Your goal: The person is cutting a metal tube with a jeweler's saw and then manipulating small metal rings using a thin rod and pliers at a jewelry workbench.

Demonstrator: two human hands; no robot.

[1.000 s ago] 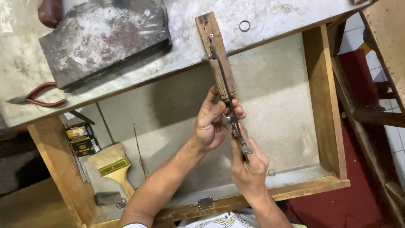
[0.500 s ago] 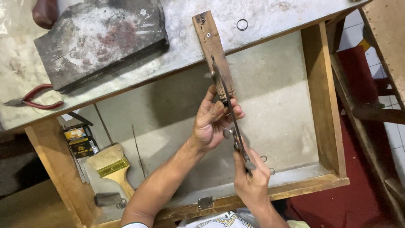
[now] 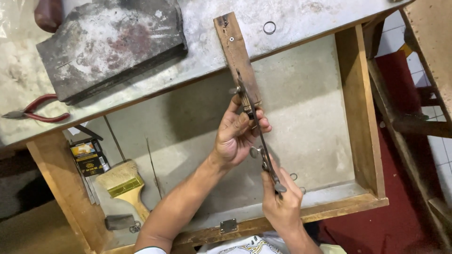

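Left hand point(image 3: 235, 136) closed against the free end of the wooden bench peg point(image 3: 240, 59), fingers curled round a small workpiece too hidden to identify; thumb up along the peg's left edge, likely to brace the piece against the wood. Right hand point(image 3: 281, 202) wrapped shut round the handle of a jeweller's saw frame point(image 3: 259, 141), just below and toward the body from the left grip. Frame running up from the right fist, past the left fingertips, alongside the peg; wing nut point(image 3: 254, 152) showing between the two hands. Blade itself too thin to make out. Peg projecting from the grey bench top point(image 3: 301, 19) over the open wooden drawer point(image 3: 351, 108), presumably so filings drop into the tray below the grip.

Away from the grip, to its left: flat brush point(image 3: 123, 186) and small yellow-black box point(image 3: 88, 157) lying in the drawer. Above-left on the bench: dark slab block point(image 3: 110, 42), red-handled pliers point(image 3: 37, 110). Small wire ring point(image 3: 269, 27) beyond the peg's fixed end. Two more small rings point(image 3: 294, 177) in the drawer, just right of the right hand.
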